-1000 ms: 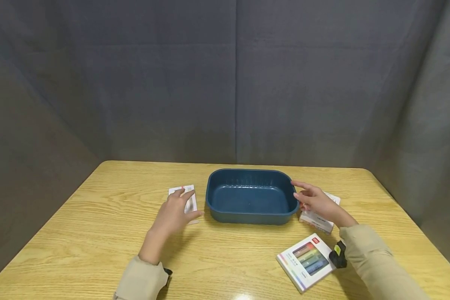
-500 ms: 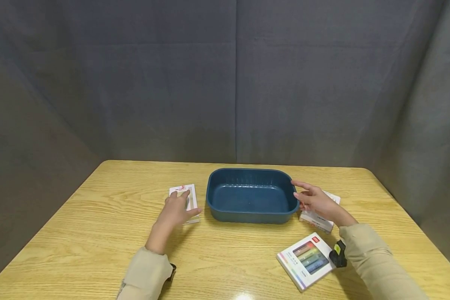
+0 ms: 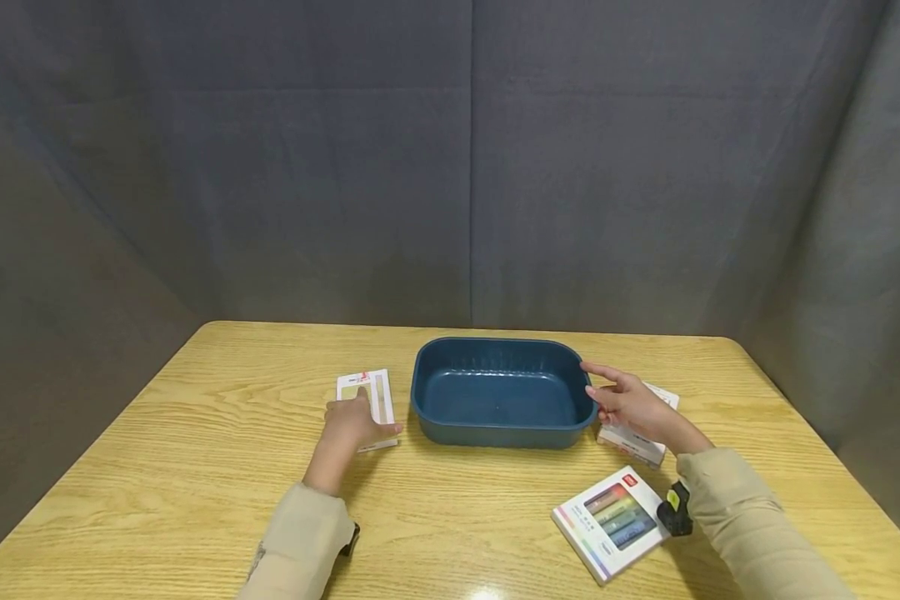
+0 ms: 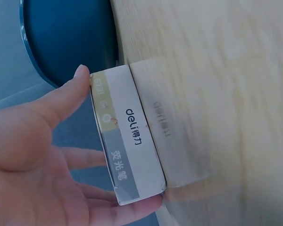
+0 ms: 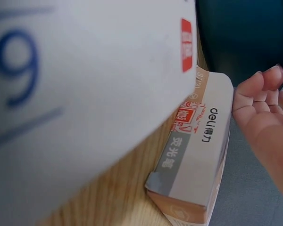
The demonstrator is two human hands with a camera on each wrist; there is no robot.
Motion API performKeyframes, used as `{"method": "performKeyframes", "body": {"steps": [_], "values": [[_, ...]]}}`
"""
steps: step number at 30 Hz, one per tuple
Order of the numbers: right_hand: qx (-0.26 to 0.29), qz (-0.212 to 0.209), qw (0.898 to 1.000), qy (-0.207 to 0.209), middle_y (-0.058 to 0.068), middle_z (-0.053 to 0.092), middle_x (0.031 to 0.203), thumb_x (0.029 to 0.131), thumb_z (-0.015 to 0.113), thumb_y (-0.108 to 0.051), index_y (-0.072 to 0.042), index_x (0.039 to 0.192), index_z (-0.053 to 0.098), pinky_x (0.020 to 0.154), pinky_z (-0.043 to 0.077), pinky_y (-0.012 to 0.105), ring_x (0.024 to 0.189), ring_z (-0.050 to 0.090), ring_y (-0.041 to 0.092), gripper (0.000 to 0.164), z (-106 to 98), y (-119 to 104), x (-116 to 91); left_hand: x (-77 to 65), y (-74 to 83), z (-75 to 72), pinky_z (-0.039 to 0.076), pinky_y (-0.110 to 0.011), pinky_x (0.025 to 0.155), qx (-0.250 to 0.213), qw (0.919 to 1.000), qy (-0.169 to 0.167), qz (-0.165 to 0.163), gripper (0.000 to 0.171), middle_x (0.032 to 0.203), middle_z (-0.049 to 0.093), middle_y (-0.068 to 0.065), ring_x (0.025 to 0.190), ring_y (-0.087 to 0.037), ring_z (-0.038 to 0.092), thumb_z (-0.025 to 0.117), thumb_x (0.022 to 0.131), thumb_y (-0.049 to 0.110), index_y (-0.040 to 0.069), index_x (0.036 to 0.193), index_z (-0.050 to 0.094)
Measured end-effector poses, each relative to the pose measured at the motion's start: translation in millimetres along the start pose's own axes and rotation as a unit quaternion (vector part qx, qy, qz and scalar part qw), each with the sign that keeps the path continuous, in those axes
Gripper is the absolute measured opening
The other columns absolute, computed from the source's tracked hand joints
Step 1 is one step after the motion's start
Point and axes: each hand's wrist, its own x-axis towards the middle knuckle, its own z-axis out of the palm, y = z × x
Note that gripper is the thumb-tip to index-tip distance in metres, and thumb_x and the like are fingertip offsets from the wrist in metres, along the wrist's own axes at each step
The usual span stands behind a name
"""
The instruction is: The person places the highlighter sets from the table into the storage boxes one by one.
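On the left, a white highlighter box [image 3: 379, 398] lies flat on the table, its lettered end facing the left wrist camera [image 4: 132, 132]. My left hand [image 3: 348, 425] reaches over it and grips it by the sides, thumb at the right edge and fingers round the opposite one. To the right of the box stands a dark blue plastic basin [image 3: 498, 436]. My right hand [image 3: 637, 410] holds the basin's right rim with thumb and fingertips; several of its fingers look curled in the right wrist view. The basin's inside holds nothing visible.
A second highlighter box [image 5: 198, 136] lies beside the basin, partly under my right hand. Nearer, by the right wrist, lies a white box [image 3: 592, 542] with a window showing colored pens. A grey curtain [image 3: 465, 208] hangs behind the wooden table [image 3: 450, 525].
My left hand has come down on the highlighter box, and its fingers have drawn in round the left side. My right hand and the basin have stayed in place.
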Motion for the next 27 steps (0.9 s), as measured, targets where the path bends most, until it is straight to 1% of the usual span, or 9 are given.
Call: {"method": "performKeyframes", "body": {"steps": [3,8,12,15,19,22,25,27], "values": [[-0.003,0.005,1.000,0.005,0.004,0.044,0.069,0.094,0.045,-0.011,0.001,0.142,0.015,0.054,0.040,0.020,0.059,0.047,0.011,0.058,-0.4,-0.7,-0.8,2.1,1.2,-0.2,0.041,-0.047,0.081,-0.001,0.9999,-0.012,-0.011,0.090,0.105,0.049,-0.036,0.099,-0.045,0.045,0.071,0.072,0.042,-0.016,0.128,0.033],[-0.003,0.013,1.000,0.007,0.005,0.044,0.069,0.094,0.045,-0.011,0.000,0.142,0.015,0.055,0.041,0.021,0.059,0.048,0.012,0.058,0.5,-2.0,-1.4,4.6,2.8,-2.0,0.040,-0.047,0.082,0.014,0.9992,-0.033,-0.018,0.087,0.104,0.052,-0.034,0.100,-0.045,0.046,0.069,0.073,0.040,-0.019,0.125,0.033],[-0.004,0.017,1.000,0.008,0.005,0.044,0.069,0.094,0.045,-0.012,-0.001,0.142,0.015,0.055,0.041,0.021,0.059,0.048,0.013,0.057,0.8,-2.7,-0.7,6.4,3.0,-3.1,0.040,-0.048,0.080,0.021,0.9987,-0.041,-0.021,0.085,0.098,0.054,-0.033,0.095,-0.044,0.048,0.068,0.072,0.037,-0.022,0.122,0.033],[-0.006,0.019,1.000,0.011,0.004,0.044,0.069,0.094,0.045,-0.012,-0.001,0.142,0.015,0.055,0.041,0.020,0.059,0.049,0.012,0.057,0.2,-3.1,-2.2,8.1,4.2,-3.9,0.039,-0.047,0.081,0.037,0.9982,-0.047,-0.010,0.084,0.095,0.056,-0.029,0.090,-0.040,0.052,0.067,0.071,0.037,-0.023,0.120,0.035],[-0.004,0.018,1.000,0.015,0.005,0.044,0.069,0.095,0.044,-0.012,-0.001,0.142,0.015,0.056,0.042,0.020,0.059,0.048,0.012,0.057,-0.1,-3.6,-4.6,10.3,6.0,-5.8,0.038,-0.047,0.082,0.054,0.9972,-0.050,0.009,0.071,0.096,0.057,-0.024,0.086,-0.035,0.055,0.067,0.071,0.038,-0.017,0.112,0.048],[0.003,0.017,1.000,0.015,0.005,0.043,0.070,0.094,0.045,-0.012,-0.001,0.142,0.015,0.056,0.042,0.020,0.059,0.048,0.012,0.057,1.1,-4.0,-4.8,11.4,5.3,-6.9,0.042,-0.044,0.077,0.051,0.9973,-0.051,0.010,0.061,0.095,0.055,-0.019,0.081,-0.030,0.055,0.069,0.071,0.038,-0.012,0.103,0.055],[0.012,0.016,1.000,0.009,0.005,0.043,0.070,0.095,0.044,-0.012,-0.002,0.142,0.015,0.057,0.043,0.021,0.058,0.048,0.012,0.057,2.6,-4.7,-3.6,11.6,3.4,-8.3,0.045,-0.040,0.070,0.041,0.9976,-0.056,0.003,0.058,0.090,0.054,-0.016,0.076,-0.026,0.053,0.072,0.069,0.038,-0.010,0.099,0.057],[0.015,0.016,1.000,0.008,0.005,0.043,0.069,0.095,0.044,-0.011,-0.002,0.143,0.015,0.056,0.043,0.021,0.057,0.048,0.012,0.057,3.2,-4.9,-2.9,12.0,2.4,-9.1,0.045,-0.040,0.070,0.033,0.9977,-0.059,-0.002,0.058,0.091,0.054,-0.017,0.077,-0.027,0.053,0.073,0.069,0.038,-0.010,0.098,0.057]]}}
